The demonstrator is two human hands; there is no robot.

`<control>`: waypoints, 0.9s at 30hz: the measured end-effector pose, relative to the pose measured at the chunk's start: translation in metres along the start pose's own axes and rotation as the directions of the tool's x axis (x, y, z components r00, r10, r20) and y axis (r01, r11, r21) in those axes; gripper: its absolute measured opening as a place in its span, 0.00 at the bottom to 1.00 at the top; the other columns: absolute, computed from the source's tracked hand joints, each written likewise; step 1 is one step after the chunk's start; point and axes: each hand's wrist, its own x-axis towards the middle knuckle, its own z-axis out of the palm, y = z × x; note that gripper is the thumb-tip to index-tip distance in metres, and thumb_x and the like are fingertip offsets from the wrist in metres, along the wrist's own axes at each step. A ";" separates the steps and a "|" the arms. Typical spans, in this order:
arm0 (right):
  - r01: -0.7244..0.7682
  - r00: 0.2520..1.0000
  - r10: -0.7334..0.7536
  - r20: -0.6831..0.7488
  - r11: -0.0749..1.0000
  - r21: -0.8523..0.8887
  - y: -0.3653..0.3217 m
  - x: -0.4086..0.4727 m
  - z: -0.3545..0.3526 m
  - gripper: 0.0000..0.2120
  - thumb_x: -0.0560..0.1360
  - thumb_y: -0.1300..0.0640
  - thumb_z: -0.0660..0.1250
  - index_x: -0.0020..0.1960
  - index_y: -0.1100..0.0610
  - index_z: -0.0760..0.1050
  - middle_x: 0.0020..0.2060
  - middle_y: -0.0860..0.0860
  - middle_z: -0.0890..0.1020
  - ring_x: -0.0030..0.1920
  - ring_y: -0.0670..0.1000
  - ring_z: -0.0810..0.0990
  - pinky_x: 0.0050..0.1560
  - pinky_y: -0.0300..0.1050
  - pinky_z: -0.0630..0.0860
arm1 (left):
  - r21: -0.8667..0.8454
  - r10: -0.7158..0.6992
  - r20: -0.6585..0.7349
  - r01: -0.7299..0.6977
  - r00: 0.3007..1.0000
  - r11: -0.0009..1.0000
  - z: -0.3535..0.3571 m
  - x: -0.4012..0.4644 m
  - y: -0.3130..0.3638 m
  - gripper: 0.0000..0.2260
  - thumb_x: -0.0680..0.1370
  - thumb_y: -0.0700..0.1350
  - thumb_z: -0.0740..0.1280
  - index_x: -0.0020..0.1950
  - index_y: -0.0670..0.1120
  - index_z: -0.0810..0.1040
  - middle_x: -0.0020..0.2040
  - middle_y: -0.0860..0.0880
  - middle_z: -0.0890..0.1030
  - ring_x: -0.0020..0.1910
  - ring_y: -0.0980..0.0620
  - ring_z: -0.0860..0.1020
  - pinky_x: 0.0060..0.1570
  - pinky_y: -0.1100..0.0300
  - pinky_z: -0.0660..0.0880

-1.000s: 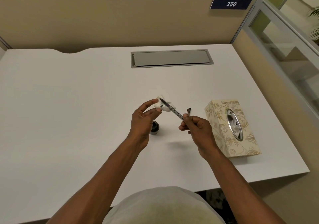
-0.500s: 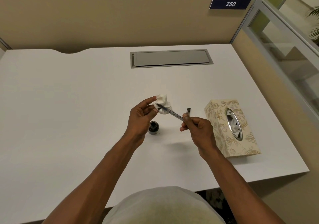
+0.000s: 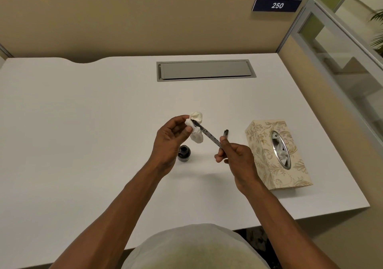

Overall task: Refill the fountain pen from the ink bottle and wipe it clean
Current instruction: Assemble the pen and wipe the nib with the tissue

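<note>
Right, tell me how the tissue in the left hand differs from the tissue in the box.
The tissue in the left hand is crumpled into a wad, while the tissue in the box sits tucked inside the oval opening. The held one is pressed against the pen tip and shows a dark mark; the boxed one looks unmarked. Both are white.

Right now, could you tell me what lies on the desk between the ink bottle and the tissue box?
In the head view, only the pen cap lies on the white desk between the ink bottle and tissue box; the right hand hovers above it.
</note>
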 end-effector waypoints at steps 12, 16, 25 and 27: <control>-0.148 0.978 0.149 0.145 0.989 -0.016 -0.005 -0.002 -0.004 0.24 0.80 0.42 0.65 0.29 0.53 0.75 0.26 0.52 0.78 0.42 0.52 0.86 0.57 0.56 0.76 | -0.075 0.025 0.048 -0.021 0.999 0.997 0.001 -0.001 -0.002 0.13 0.78 0.47 0.72 0.62 0.49 0.82 0.60 0.50 0.85 0.62 0.50 0.81 0.64 0.53 0.75; -0.209 0.963 0.205 0.178 0.978 0.004 -0.006 -0.004 -0.006 0.23 0.80 0.43 0.66 0.30 0.54 0.75 0.25 0.52 0.77 0.43 0.53 0.85 0.55 0.54 0.77 | -0.104 0.000 0.027 0.003 1.000 0.995 0.003 -0.001 0.000 0.05 0.77 0.47 0.71 0.52 0.51 0.84 0.54 0.49 0.85 0.54 0.50 0.81 0.51 0.53 0.76; -0.242 0.950 0.214 0.228 0.965 0.102 -0.003 -0.007 -0.004 0.22 0.80 0.45 0.66 0.31 0.55 0.75 0.26 0.52 0.76 0.43 0.52 0.85 0.51 0.49 0.76 | -0.147 -0.016 0.017 0.019 1.000 0.989 0.002 0.001 -0.001 0.07 0.76 0.44 0.73 0.53 0.45 0.83 0.49 0.51 0.86 0.50 0.53 0.83 0.49 0.61 0.78; -0.232 0.954 0.199 0.222 0.964 0.132 -0.004 -0.006 -0.005 0.21 0.80 0.45 0.65 0.32 0.55 0.75 0.27 0.51 0.77 0.43 0.51 0.85 0.52 0.49 0.76 | -0.201 -0.016 -0.006 0.015 1.000 0.979 0.001 0.003 0.001 0.11 0.75 0.45 0.70 0.55 0.43 0.82 0.52 0.51 0.87 0.53 0.55 0.83 0.51 0.64 0.78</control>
